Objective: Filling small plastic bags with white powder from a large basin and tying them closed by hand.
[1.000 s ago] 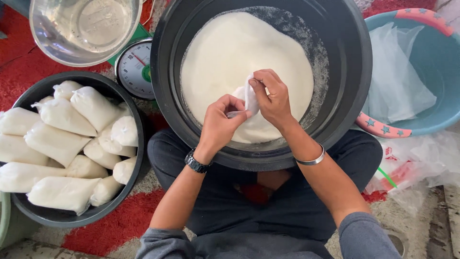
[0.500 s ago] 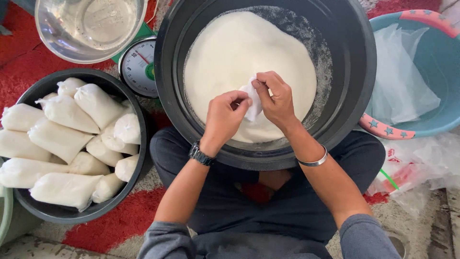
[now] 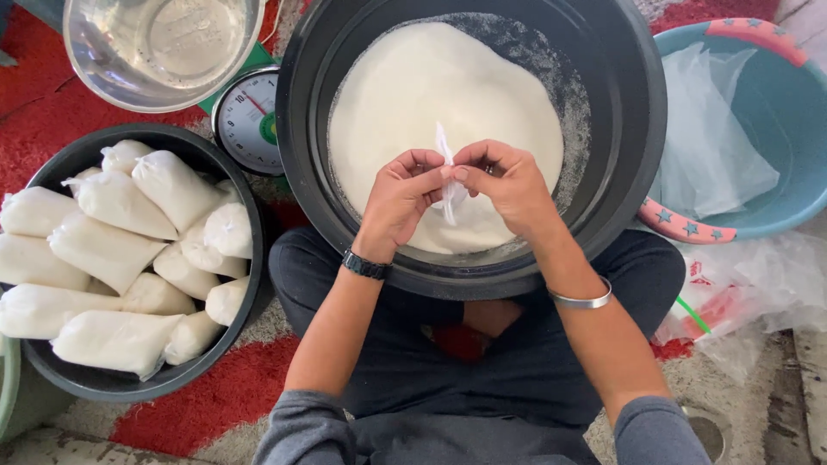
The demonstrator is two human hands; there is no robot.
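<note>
A large black basin (image 3: 633, 103) sits in front of my crossed legs and holds a heap of white powder (image 3: 431, 95). Over its near side both hands meet. My left hand (image 3: 398, 200) and my right hand (image 3: 508, 185) pinch a small clear plastic bag (image 3: 446, 168) between their fingertips; the bag hangs crumpled between them, just above the powder. A black watch is on my left wrist and a silver bangle on my right.
A black tub (image 3: 60, 383) at the left is piled with several filled white bags (image 3: 103, 250). A dial scale (image 3: 250, 120) and a clear bowl (image 3: 164, 47) stand behind it. A blue basin (image 3: 775, 77) with loose plastic bags (image 3: 711, 138) is at the right.
The hands have drawn slightly apart and rolled knuckles-up, and the plastic bag now stands up thin between the fingertips instead of lying bunched under the right hand.
</note>
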